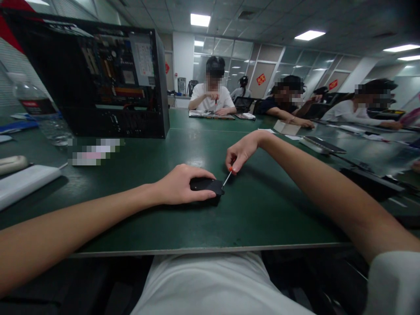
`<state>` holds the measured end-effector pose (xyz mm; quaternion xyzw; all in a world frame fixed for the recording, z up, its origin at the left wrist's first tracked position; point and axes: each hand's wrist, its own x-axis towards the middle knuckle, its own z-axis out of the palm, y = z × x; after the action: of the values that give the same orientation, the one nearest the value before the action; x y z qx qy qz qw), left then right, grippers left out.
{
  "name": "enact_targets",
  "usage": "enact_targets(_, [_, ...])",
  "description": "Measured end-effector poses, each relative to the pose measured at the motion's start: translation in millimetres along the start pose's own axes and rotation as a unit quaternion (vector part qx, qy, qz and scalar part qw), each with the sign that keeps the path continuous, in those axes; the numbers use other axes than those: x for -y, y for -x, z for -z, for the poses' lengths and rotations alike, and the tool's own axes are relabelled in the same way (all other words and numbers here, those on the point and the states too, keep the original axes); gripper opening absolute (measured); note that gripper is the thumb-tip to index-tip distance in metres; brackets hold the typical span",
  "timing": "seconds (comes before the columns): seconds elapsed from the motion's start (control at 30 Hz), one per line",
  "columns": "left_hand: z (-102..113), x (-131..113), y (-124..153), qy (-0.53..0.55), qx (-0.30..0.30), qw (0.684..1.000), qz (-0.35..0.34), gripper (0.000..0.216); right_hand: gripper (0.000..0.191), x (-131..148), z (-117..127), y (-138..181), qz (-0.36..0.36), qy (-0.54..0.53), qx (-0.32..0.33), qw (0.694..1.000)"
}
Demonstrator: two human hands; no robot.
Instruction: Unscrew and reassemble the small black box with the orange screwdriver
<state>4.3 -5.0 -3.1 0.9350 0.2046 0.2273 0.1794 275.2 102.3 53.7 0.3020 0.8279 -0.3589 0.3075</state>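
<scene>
A small black box-shaped device (207,185) rests on the green table in front of me; its exact kind I cannot make out. Around its left end my left hand (180,186) is closed, thumb on the near side and fingers on the far side. My right hand (242,151) pinches a screwdriver (226,179) by its red-orange handle, most of which the fingers hide. The thin metal shaft slants down to the left, and its tip meets the right end of the black device, by a small tab.
An open computer case (121,83) stands at the back left, beside a water bottle (42,109). A white box (29,181) lies at the left edge. Co-workers sit across the green table (183,227). A flat device (323,145) lies to the right.
</scene>
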Motion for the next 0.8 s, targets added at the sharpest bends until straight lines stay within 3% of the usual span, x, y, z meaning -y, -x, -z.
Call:
enact_targets(0.13, [-1,1,0,-0.006,-0.008,1.0,0.014,0.042,0.072,32,-13,29,-0.02,0.051,-0.105,0.993])
enact_targets(0.3, [-1,1,-1,-0.012,-0.008,1.0,0.021,0.042,0.059,74,-59,60,-0.032,0.166,-0.309,0.936])
enact_targets(0.37, [-1,0,-1,-0.003,-0.001,1.0,0.012,0.042,0.062,69,-76,60,-0.038,0.184,-0.347,0.919])
enact_targets(0.47, [-1,-1,-1,0.002,-0.002,1.0,0.006,0.042,0.07,40,-92,43,-0.029,0.216,-0.388,0.895])
enact_targets(0.6, [-2,-1,-1,0.006,0.0,1.0,-0.001,0.04,0.075,2,-97,9,-0.022,0.263,-0.391,0.882])
enact_targets(0.8, [-3,0,-1,0.015,-0.005,1.0,-0.002,0.042,0.074,2,-96,6,-0.017,0.28,-0.416,0.865])
